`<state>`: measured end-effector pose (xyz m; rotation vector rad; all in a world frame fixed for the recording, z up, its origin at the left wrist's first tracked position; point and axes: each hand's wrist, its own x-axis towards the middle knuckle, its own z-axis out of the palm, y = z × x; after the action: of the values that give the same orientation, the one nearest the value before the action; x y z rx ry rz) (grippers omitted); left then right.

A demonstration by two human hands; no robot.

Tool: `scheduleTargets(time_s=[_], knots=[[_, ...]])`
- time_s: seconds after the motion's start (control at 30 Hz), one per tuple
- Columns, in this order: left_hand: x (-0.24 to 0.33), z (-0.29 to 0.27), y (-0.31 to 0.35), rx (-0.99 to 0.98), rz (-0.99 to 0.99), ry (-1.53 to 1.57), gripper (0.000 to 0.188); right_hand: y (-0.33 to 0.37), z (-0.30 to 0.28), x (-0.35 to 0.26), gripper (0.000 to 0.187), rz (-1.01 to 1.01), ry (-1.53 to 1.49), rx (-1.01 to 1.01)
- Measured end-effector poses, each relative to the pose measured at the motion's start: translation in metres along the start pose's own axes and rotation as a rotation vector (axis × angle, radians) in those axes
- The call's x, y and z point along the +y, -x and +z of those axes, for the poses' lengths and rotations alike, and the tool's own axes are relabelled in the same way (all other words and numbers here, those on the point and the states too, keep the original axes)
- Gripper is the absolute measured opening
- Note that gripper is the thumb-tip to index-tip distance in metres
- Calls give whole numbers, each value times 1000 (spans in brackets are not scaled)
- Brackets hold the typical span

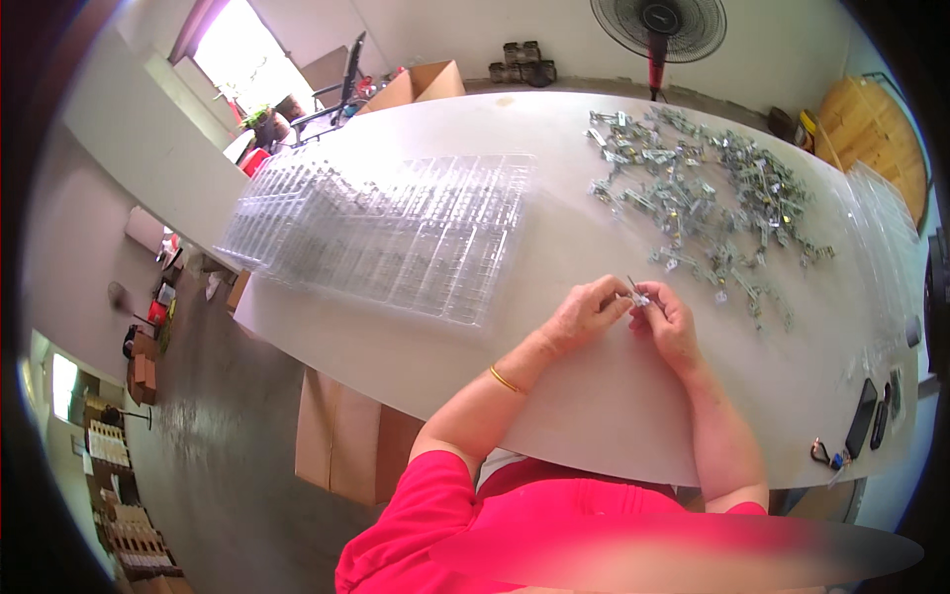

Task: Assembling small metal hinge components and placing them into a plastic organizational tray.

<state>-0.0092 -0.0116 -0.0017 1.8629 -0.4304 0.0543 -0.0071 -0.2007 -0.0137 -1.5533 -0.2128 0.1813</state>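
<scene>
Over the middle of the pale table, my left hand and my right hand meet with fingertips pinched. Between them is a small silvery metal part with a thin pin-like end pointing up; its exact kind is too small to make out. Beyond my right hand spreads a loose heap of small metal pieces, some with yellowish bits. To the left lie clear plastic compartment trays, stacked and overlapping, with rows of metal pieces showing in the far part.
More clear plastic trays lie along the right edge. A phone, a black slim tool and keys rest at the near right. A fan stands behind the table; a cardboard box sits below its left edge.
</scene>
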Motion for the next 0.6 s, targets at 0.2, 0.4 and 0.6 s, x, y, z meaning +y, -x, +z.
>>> scheduleTargets(time_s=[0.2,0.4,0.6], knots=[[1,1,0,-3,50,-44,21,-3,-8,-13,26,87,-169,-105],[0,5,4,0,98,-73,23,-3,-6,-15,20,171,-258,-74],[7,10,5,-22,148,-156,26,-12,-15,11,11,67,-205,-90]])
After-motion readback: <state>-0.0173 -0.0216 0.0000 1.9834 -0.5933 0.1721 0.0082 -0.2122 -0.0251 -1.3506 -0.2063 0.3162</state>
